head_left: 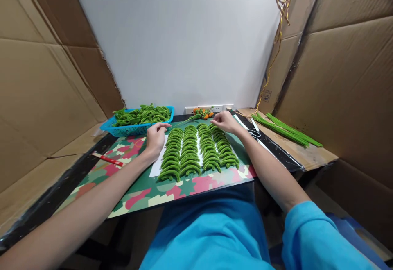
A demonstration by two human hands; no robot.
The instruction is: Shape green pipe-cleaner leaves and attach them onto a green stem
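Four columns of curved, fuzzy green chenille pieces (189, 149) lie overlapping on a white sheet (156, 168). My left hand (156, 139) is at the far left corner of the columns, fingers pinched together. A thin green stem runs from near its fingertips to a spray of orange flowers (203, 113) behind the columns; whether the fingers grip that stem is hard to see. At the far end of the rightmost column, my right hand (225, 121) has its fingers bent and closed at the top pieces. What lies between those fingertips is hidden.
A blue basket (135, 129) heaped with green leaf-like pieces stands at the back left. On the camouflage-patterned mat (138, 198) lies a red and white strip (108, 159). Scissors (254, 134) and long green stems (287, 130) are at the right. Cardboard walls (344, 77) flank both sides.
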